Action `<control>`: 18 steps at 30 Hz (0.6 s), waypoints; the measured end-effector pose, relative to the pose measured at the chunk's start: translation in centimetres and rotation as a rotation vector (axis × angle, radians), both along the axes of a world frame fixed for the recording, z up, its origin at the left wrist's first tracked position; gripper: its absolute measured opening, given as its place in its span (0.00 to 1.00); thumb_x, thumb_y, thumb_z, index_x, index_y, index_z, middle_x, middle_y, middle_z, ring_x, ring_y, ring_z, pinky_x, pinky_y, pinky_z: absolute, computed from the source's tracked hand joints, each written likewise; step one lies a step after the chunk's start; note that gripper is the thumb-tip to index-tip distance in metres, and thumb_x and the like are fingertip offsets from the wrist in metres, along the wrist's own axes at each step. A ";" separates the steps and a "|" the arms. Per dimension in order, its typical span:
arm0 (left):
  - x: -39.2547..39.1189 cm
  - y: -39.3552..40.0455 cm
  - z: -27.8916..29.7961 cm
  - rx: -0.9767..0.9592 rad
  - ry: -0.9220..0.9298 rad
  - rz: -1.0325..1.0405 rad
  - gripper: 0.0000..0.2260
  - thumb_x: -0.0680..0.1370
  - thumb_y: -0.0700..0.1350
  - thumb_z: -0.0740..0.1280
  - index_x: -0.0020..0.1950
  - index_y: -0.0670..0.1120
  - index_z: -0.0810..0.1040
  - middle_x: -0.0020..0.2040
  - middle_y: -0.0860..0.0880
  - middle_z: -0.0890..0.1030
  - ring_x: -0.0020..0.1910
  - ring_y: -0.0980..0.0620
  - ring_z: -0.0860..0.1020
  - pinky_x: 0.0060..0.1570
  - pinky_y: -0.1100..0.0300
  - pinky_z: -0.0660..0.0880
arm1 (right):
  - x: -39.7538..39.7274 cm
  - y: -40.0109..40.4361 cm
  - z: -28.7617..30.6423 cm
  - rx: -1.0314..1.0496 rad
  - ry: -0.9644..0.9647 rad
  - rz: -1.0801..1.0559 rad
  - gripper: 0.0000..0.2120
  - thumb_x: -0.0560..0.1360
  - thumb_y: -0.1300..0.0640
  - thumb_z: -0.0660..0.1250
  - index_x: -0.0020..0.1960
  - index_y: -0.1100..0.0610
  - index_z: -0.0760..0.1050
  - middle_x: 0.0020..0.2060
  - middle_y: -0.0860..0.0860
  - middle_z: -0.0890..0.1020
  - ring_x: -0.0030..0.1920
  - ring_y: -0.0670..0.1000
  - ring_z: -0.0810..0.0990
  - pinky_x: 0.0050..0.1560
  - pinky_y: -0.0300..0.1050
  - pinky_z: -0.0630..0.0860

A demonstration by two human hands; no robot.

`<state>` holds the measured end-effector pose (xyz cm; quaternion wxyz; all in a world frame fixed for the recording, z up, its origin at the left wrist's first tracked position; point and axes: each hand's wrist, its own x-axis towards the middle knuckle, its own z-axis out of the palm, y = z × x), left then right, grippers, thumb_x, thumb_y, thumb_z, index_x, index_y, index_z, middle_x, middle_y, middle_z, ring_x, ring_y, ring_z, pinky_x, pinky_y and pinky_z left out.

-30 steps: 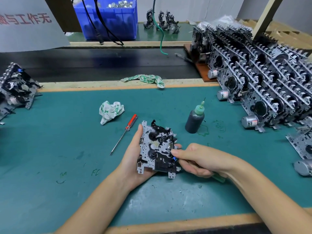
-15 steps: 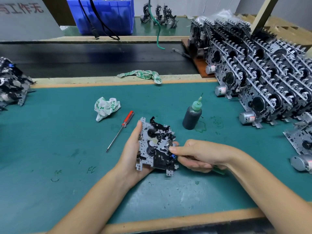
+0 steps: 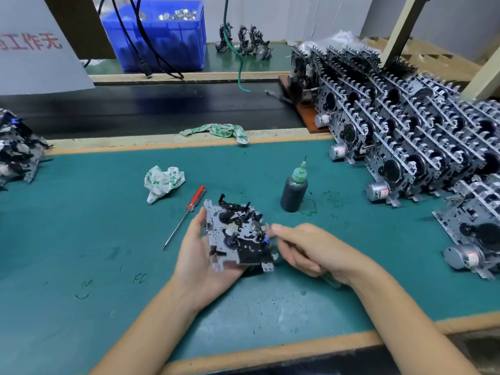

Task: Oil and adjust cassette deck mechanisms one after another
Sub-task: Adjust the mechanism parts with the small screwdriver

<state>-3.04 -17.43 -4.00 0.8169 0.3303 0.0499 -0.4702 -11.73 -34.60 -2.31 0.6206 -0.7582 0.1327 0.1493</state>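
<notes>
Left hand (image 3: 201,263) cradles one deck (image 3: 238,236) from beneath, palm up, fingers curled round its left edge, held just above the counter (image 3: 81,226) near the front edge, at centre. Right hand (image 3: 311,250) has its fingers bunched round a thin green tool, the tip meeting the deck's right side; the tool is mostly hidden, only its green end showing below the wrist.

Change over the last second: slight. The deck has tilted a little and the right fingertips sit marginally higher on its right side; the grip on both sides is unchanged. Judgement: adjustment of this unit is ongoing, not finished.

Oil bottle (image 3: 294,191) stands upright just behind the deck, untouched. Screwdriver (image 3: 186,216) lies to the deck's left, beside a crumpled rag (image 3: 163,182). Stacked decks (image 3: 405,136) fill the right edge; a smaller pile (image 3: 16,150) sits at the left edge.
</notes>
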 end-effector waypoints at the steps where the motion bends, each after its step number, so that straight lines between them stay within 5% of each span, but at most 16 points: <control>1: -0.1 0.0 0.1 -0.034 0.009 0.021 0.28 0.75 0.59 0.58 0.54 0.36 0.82 0.60 0.35 0.78 0.57 0.39 0.79 0.55 0.46 0.77 | -0.2 -0.3 -0.1 0.087 -0.012 -0.049 0.24 0.81 0.50 0.55 0.28 0.56 0.69 0.14 0.49 0.60 0.17 0.47 0.54 0.23 0.34 0.55; 7: -0.4 -0.2 0.7 -0.044 0.032 0.113 0.34 0.72 0.62 0.59 0.58 0.31 0.77 0.61 0.31 0.76 0.58 0.30 0.76 0.61 0.42 0.68 | -0.7 -1.4 -0.4 0.371 -0.029 -0.164 0.15 0.80 0.56 0.55 0.36 0.58 0.69 0.17 0.48 0.58 0.18 0.44 0.52 0.20 0.29 0.53; 18: -0.6 -0.2 0.6 -0.059 0.004 0.090 0.37 0.72 0.65 0.57 0.65 0.34 0.71 0.63 0.33 0.75 0.60 0.34 0.76 0.61 0.46 0.70 | -0.8 -1.0 -0.3 0.355 -0.075 -0.151 0.16 0.73 0.49 0.60 0.32 0.57 0.75 0.15 0.49 0.60 0.17 0.44 0.53 0.20 0.30 0.53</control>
